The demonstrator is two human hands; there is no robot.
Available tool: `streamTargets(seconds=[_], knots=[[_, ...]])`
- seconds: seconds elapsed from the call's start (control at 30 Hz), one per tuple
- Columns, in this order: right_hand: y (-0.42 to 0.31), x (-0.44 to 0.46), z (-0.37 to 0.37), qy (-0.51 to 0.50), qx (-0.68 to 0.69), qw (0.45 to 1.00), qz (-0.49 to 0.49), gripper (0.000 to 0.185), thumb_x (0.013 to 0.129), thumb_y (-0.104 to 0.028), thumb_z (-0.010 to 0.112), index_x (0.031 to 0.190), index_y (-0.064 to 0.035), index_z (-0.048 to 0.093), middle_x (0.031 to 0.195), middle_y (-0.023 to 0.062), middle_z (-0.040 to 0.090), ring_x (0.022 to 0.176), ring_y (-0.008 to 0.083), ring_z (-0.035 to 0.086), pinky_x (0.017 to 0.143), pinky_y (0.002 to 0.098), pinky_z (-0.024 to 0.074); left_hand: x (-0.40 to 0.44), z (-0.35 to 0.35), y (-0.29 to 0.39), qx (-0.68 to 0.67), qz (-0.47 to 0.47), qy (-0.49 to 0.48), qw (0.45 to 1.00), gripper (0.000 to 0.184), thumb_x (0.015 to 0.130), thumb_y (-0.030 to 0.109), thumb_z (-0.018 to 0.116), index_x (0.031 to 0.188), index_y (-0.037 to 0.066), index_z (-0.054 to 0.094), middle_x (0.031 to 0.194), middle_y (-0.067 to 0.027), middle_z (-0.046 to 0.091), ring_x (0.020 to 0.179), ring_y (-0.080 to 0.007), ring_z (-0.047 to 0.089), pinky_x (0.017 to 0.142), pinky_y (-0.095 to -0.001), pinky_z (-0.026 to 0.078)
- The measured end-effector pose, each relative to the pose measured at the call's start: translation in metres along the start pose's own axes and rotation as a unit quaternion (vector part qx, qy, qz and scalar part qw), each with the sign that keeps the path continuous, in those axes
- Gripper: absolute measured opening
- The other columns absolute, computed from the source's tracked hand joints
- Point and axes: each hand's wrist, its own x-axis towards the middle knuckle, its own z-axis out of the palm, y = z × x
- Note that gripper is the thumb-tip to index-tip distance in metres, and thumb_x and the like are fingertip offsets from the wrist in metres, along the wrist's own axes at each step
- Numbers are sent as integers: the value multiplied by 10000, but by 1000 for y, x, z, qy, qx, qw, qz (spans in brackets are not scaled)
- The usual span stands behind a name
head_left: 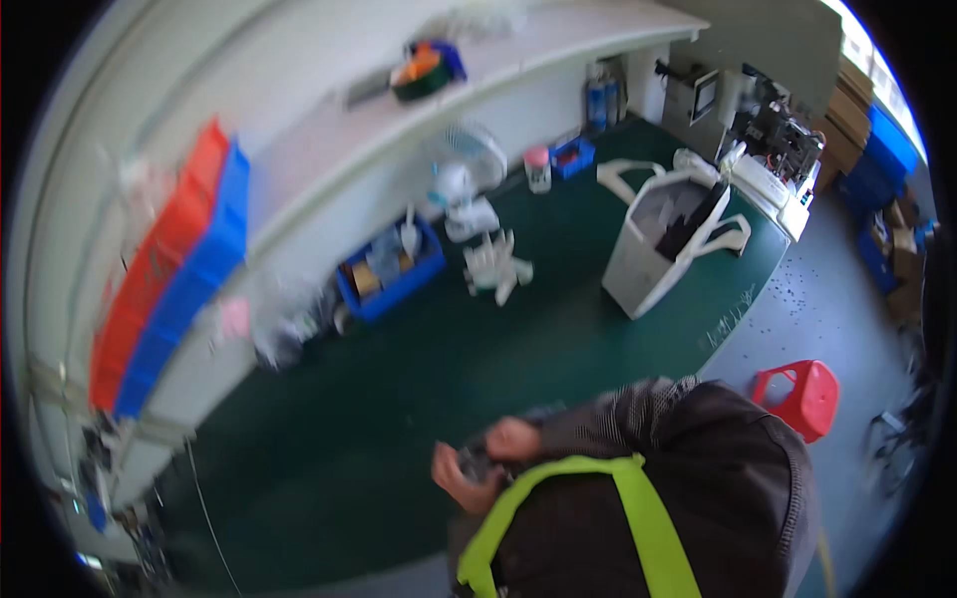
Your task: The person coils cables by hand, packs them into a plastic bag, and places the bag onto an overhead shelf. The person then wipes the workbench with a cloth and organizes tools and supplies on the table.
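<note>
Both hands are close together above the near edge of the dark green table, in front of the lime-green straps of an apron. My left hand has its fingers curled around a small dark grey item, blurred and partly covered. My right hand is closed against the same item from the other side. The fingers hide most of it, so its kind does not show. A brown sleeve leads to the right hand.
White gloves and a blue tray of small items lie farther back. A white container with loop handles stands at the right, by a machine. Red and blue bins line the left shelf. A red stool is on the floor.
</note>
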Motion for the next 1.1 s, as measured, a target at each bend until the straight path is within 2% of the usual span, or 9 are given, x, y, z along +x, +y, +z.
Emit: streamTargets(seconds=[0.1, 0.2, 0.4, 0.47, 0.53, 0.77, 0.9, 1.03, 1.1], knots=[[-45, 21, -31, 175, 436, 869, 155, 243, 783, -67, 476, 549, -112, 429, 520, -32, 404, 465, 63, 312, 426, 209, 272, -1, -14, -11, -76, -122, -206, 968, 754, 670, 432, 650, 1252, 15, 412, 1298, -183, 366, 1171, -356, 352, 986, -440, 266], [-68, 26, -45, 207, 409, 873, 167, 265, 818, -93, 457, 554, -97, 446, 530, -9, 417, 460, 70, 318, 437, 200, 280, 23, -18, 12, 1, -40, -250, 967, 298, 838, 155, 460, 1085, 29, 569, 1169, -121, 518, 1123, -276, 433, 977, -352, 295], [-73, 17, -77, 275, 490, 813, 152, 217, 840, -153, 506, 648, -50, 497, 614, 46, 476, 533, 128, 418, 502, 229, 353, 27, -25, 31, -230, -283, -168, 916, 265, 878, 145, 405, 991, -3, 593, 983, -99, 619, 1008, -217, 520, 945, -332, 324], [-72, 5, -83, 227, 163, 959, 52, 170, 833, -147, 524, 702, -40, 507, 688, 56, 491, 593, 141, 440, 552, 241, 378, 31, -25, 38, -250, -354, -130, 892, 280, 893, 164, 385, 923, -26, 589, 884, -93, 632, 933, -217, 543, 939, -314, 326], [-70, -3, -84, 148, -188, 970, -51, 134, 826, -142, 542, 756, -30, 516, 763, 66, 506, 653, 154, 463, 603, 253, 402, 33, -22, 43, -270, -423, -91, 860, 324, 907, 182, 365, 854, -48, 586, 784, -87, 645, 859, -218, 566, 933, -296, 329], [-78, -12, -61, 184, 77, 969, 143, 188, 765, -65, 594, 936, -26, 526, 891, 74, 510, 806, 185, 504, 721, 300, 429, 33, -14, 37, -296, -396, -65, 867, 296, 896, 157, 368, 731, 4, 560, 913, -133, 618, 936, -238, 528, 938, -329, 322], [-114, 15, -86, 349, -35, 937, -5, 118, 763, -58, 574, 868, -31, 526, 823, 75, 512, 746, 212, 520, 703, 304, 449, 37, -15, 33, -271, -236, -54, 932, 285, 889, 141, 370, 694, 30, 545, 996, -142, 586, 1008, -248, 486, 946, -356, 312], [-153, 14, -98, 26, -209, 962, -172, 132, 749, -61, 556, 875, -22, 550, 827, 111, 548, 701, 251, 551, 667, 306, 475, 39, -21, 38, -229, -177, -101, 952, 209, 842, 80, 400, 694, 64, 547, 1071, -102, 558, 1078, -265, 419, 934, -369, 319], [-153, 16, -101, -38, -283, 952, -106, 150, 740, -59, 553, 884, -18, 557, 847, 123, 556, 707, 255, 561, 658, 305, 479, 38, -22, 40, -238, -175, -111, 949, 217, 852, 95, 398, 693, 63, 542, 1073, -107, 550, 1085, -263, 414, 942, -372, 308]])
